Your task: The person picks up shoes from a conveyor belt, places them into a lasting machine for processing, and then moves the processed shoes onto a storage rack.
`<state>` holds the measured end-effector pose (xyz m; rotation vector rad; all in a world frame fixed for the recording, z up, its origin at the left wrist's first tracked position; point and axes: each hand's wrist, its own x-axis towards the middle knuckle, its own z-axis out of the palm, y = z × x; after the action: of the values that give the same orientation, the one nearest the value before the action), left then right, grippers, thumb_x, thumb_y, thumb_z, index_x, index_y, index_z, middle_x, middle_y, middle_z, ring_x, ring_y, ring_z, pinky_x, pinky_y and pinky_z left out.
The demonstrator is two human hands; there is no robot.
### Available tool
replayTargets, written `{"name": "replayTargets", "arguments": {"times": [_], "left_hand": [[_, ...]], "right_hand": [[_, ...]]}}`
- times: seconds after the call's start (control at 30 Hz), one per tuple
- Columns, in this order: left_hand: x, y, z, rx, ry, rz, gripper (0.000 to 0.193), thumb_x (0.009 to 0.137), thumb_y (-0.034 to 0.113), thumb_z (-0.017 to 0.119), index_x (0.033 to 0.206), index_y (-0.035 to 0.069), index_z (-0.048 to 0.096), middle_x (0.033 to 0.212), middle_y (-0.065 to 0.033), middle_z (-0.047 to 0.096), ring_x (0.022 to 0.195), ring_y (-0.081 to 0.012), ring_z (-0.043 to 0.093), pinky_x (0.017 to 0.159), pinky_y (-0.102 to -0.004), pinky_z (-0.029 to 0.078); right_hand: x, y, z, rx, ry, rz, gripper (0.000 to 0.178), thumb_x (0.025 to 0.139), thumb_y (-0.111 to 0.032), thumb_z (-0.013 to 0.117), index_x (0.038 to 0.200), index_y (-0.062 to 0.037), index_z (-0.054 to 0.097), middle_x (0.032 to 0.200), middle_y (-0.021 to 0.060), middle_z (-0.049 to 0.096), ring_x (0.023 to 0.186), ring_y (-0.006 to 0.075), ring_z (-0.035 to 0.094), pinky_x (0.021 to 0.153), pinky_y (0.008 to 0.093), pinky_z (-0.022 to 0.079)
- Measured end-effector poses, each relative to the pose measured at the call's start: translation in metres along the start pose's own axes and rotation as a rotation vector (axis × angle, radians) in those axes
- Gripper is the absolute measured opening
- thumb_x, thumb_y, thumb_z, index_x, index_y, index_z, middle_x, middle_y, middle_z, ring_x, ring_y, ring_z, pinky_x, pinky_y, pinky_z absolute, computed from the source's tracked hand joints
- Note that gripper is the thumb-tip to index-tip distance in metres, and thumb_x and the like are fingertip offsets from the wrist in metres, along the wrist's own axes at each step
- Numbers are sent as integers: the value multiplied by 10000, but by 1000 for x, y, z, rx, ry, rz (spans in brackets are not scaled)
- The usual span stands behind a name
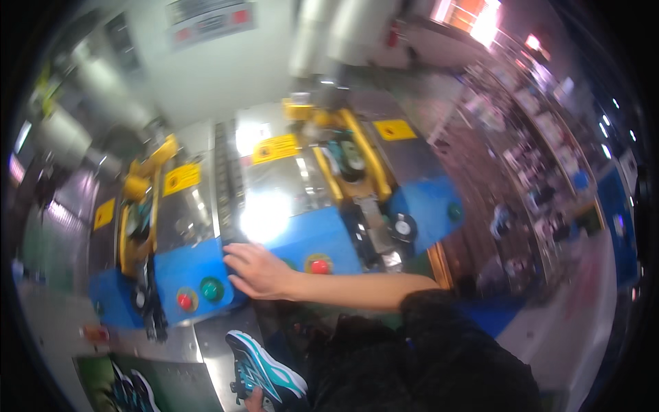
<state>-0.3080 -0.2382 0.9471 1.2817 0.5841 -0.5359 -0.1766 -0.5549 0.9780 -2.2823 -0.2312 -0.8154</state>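
Observation:
My right hand point(262, 272) reaches across from the right, fingers stretched out and slightly apart. It is over the edge of the blue control panel point(322, 230), between a green button point(212, 290) and a red button point(319, 265). Low in the view, my left hand point(255, 399) grips a black and teal sneaker point(264, 371) with a white sole, tilted on its side; only part of that hand shows. Beyond the panel, another dark shoe point(350, 161) sits between the yellow arms of a press point(376, 161). The picture is blurred.
A second press station point(130, 240) with yellow arms stands on the left, with a red button point(185, 301) on its panel. More sneakers point(130, 391) lie at the lower left. Cluttered shelves point(532, 165) line the right side; large pale cylinders point(312, 41) rise behind.

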Motion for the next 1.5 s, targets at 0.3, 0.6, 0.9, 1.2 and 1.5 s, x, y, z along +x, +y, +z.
{"name": "replayTargets", "arguments": {"times": [0.3, 0.6, 0.9, 1.2, 1.5], "left_hand": [[-66, -44, -38, 134, 357, 476, 686, 709, 185, 800, 1266, 30, 430, 1149, -66, 523, 1063, -182, 515, 942, -348, 421], [91, -54, -119, 276, 121, 482, 1128, 698, 371, 821, 1441, -79, 102, 1435, -292, 291, 1362, -339, 276, 1114, -406, 242], [19, -95, -451, 1028, 1011, 582, 333, 812, 31, 577, 1140, 0, 534, 1149, -170, 575, 1050, -355, 550, 896, -430, 444], [-43, -55, -451, 763, 1003, 586, 133, 784, -43, 540, 905, 4, 571, 909, -148, 625, 811, -358, 586, 722, -417, 464], [-20, 0, -450, 261, 672, 267, 209, 849, 160, 642, 1017, 45, 597, 944, -87, 672, 840, -206, 649, 754, -339, 505]], "right_hand": [[-201, -181, 35, 806, -440, 504, 172, 846, -48, 613, 1009, -10, 651, 948, 149, 669, 793, 255, 675, 712, 307, 530], [-150, -183, 92, 499, -597, 638, 135, 887, -79, 610, 957, 34, 633, 873, 82, 684, 819, 119, 644, 740, 250, 504], [68, -347, 353, 188, -1013, -130, 752, 749, -251, 759, 1361, -28, 384, 1369, 219, 442, 1272, 362, 433, 1053, 428, 372], [187, -384, 555, -606, -1228, -823, 564, 606, -364, 816, 981, -35, 553, 970, 168, 629, 905, 350, 625, 765, 451, 513], [20, -410, 256, 125, -846, 683, 536, 602, -269, 858, 1020, 4, 660, 938, 91, 709, 818, 160, 671, 789, 320, 535]]}}
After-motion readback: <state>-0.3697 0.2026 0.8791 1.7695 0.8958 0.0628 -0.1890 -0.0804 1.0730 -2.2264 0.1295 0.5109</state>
